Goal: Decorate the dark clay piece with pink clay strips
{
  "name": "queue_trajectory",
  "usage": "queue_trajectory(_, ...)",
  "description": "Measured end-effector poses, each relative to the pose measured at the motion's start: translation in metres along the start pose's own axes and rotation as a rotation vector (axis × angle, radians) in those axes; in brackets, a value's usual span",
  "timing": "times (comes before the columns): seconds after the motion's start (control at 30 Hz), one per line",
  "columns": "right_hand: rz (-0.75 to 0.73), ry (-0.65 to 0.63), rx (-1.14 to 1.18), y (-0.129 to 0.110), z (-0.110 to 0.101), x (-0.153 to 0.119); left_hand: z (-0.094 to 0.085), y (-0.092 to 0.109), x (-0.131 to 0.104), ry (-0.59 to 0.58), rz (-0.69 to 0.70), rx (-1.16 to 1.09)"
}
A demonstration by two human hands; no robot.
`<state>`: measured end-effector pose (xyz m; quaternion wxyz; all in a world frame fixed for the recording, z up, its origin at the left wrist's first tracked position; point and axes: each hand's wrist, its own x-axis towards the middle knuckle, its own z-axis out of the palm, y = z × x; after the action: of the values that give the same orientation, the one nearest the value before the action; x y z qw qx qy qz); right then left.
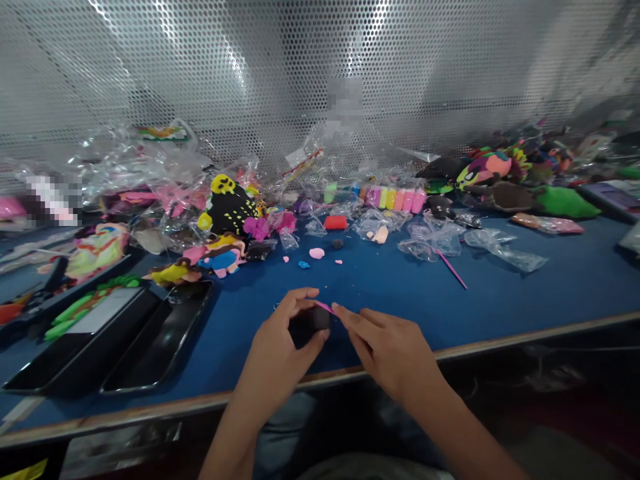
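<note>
My left hand (283,347) is curled around a dark, rounded lump (313,325), which looks like black modelling clay, just above the table's front edge. In my right hand (387,343), thumb and fingers pinch a thin pink modelling tool (324,307). Its tip reaches the top of the black lump, close to my left fingertips. Much of the tool is hidden by my right fingers. On the blue table (280,307) beyond my hands lie a pale pink piece of clay (317,253), a small blue piece (303,265) and a dark piece (338,244).
To the left stand black trays (160,340). Behind them rises a black figure with yellow spots (227,210). A red block (335,222), colourful clay packs (395,199) and clear wrappers (433,240) line the back. A pink stick (453,270) lies at right. Perforated metal (300,67) closes the rear.
</note>
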<state>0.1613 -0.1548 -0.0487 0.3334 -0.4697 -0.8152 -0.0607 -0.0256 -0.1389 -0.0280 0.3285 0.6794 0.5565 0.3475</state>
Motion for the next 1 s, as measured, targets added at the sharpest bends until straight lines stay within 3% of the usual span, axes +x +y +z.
queue_trajectory(0.33,-0.04,-0.013,-0.022,0.0,-0.003,0.0,0.0,0.0,0.0,0.005,0.018,0.022)
queue_trajectory(0.53,0.125,0.071,0.115,0.006,-0.006,0.001,-0.001,-0.001,-0.001,0.031,0.054,-0.072)
queue_trajectory(0.63,0.205,0.099,0.141,0.015,-0.01,0.001,-0.001,0.002,-0.003,0.036,0.084,0.039)
queue_trajectory(0.8,0.246,0.021,0.194,0.027,-0.019,-0.003,0.003,0.007,-0.003,-0.064,0.194,0.283)
queue_trajectory(1.0,0.167,-0.045,0.184,0.028,-0.03,-0.004,0.004,0.006,-0.002,-0.095,0.19,0.252)
